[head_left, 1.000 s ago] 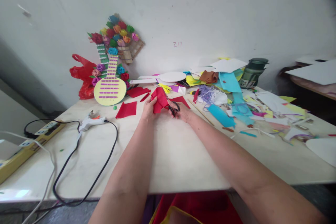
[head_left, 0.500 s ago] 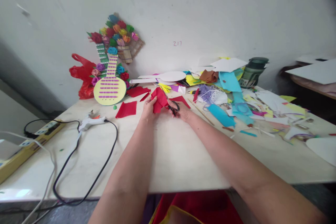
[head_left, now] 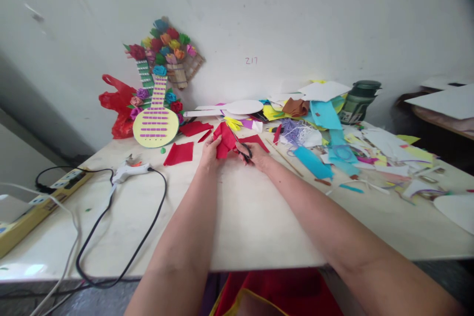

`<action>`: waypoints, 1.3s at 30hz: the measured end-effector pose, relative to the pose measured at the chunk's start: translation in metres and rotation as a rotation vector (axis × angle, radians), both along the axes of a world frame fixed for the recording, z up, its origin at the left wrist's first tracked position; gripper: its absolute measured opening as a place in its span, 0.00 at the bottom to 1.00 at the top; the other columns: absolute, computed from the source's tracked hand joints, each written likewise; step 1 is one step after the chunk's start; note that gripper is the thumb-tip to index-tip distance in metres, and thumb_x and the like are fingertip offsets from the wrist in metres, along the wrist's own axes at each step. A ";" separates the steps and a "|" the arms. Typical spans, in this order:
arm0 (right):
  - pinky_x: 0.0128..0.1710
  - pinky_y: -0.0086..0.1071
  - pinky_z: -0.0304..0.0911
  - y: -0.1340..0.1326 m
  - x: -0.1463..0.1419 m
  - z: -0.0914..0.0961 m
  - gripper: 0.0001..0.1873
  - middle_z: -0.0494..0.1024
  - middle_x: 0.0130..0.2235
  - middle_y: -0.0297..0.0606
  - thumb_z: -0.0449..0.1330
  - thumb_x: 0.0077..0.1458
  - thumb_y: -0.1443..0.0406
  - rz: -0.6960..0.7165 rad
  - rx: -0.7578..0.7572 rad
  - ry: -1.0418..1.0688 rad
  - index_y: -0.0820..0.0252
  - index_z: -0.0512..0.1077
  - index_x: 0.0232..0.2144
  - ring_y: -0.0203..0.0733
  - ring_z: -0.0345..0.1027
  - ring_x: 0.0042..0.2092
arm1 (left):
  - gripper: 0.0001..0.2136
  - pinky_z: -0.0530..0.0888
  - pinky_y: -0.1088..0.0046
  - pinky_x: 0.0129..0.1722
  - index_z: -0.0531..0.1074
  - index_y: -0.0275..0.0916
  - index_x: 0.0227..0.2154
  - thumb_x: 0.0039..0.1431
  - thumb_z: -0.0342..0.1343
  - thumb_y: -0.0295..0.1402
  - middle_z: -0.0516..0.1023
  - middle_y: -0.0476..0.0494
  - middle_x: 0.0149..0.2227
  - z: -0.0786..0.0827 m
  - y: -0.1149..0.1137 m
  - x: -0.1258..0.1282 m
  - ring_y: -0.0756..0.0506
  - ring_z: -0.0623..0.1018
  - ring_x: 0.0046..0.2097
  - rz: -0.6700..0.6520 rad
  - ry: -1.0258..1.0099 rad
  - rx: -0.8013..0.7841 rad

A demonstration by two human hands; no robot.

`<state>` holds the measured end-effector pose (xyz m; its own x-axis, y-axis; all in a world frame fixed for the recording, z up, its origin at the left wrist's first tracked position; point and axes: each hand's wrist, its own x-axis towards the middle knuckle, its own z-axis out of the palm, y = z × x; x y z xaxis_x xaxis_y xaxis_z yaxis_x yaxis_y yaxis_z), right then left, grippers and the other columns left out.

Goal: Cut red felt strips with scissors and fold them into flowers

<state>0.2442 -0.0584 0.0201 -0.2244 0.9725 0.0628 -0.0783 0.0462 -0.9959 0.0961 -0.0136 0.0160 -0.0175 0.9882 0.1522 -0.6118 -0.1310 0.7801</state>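
Note:
Pinched in my left hand (head_left: pixel 210 152) is a piece of red crepe paper (head_left: pixel 224 141), held up above the table. My right hand (head_left: pixel 255 154) is closed around the black handles of a pair of scissors (head_left: pixel 245 152), whose blades point up and left against the red paper. How far the blades are apart is too small to tell. Nearby on the table lie a red paper square (head_left: pixel 178 153), a larger red piece (head_left: pixel 195 128) and another red piece (head_left: pixel 254 142) just behind my right hand.
A white glue gun (head_left: pixel 129 172) with a looping black cord lies at left beside a yellow power strip (head_left: pixel 48 210). A yellow paper guitar (head_left: pixel 155 127) with paper flowers leans on the wall. Paper scraps (head_left: pixel 385 150), blue strips (head_left: pixel 314 162), a wooden stick (head_left: pixel 284 158) and a dark green bottle (head_left: pixel 360 102) are at right.
Both hands stay in nearly the same place with the red paper and scissors. The scissors have shifted very slightly; the whole view has moved a little.

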 end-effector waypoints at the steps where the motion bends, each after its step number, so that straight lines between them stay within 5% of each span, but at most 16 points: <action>1: 0.09 0.21 0.43 0.000 0.000 -0.001 0.21 0.66 0.17 0.30 0.59 0.45 0.49 0.001 0.004 -0.001 0.64 0.66 0.24 0.27 0.57 0.14 | 0.09 0.71 0.66 0.43 0.71 0.34 0.30 0.42 0.60 0.26 0.78 0.42 0.29 0.000 0.000 0.000 0.43 0.77 0.39 0.001 -0.002 0.000; 7: 0.08 0.20 0.42 -0.001 0.002 0.003 0.19 0.69 0.17 0.29 0.57 0.47 0.51 0.022 -0.012 0.008 0.60 0.62 0.31 0.29 0.60 0.14 | 0.09 0.71 0.66 0.43 0.71 0.34 0.30 0.42 0.61 0.27 0.77 0.42 0.28 0.000 0.000 -0.001 0.43 0.77 0.38 0.011 0.010 -0.007; 14: 0.08 0.20 0.42 0.001 0.004 0.003 0.22 0.70 0.18 0.32 0.54 0.49 0.48 0.127 0.038 0.019 0.61 0.59 0.24 0.30 0.63 0.15 | 0.11 0.72 0.68 0.41 0.71 0.34 0.31 0.41 0.61 0.27 0.77 0.43 0.30 0.001 -0.003 0.000 0.44 0.77 0.37 -0.019 0.023 -0.014; 39: 0.08 0.20 0.46 0.002 0.004 0.005 0.19 0.70 0.16 0.31 0.57 0.48 0.51 0.025 -0.004 0.014 0.60 0.61 0.29 0.31 0.61 0.14 | 0.12 0.71 0.67 0.42 0.70 0.34 0.31 0.41 0.62 0.28 0.77 0.42 0.30 -0.002 -0.001 -0.001 0.44 0.77 0.37 -0.033 0.049 -0.006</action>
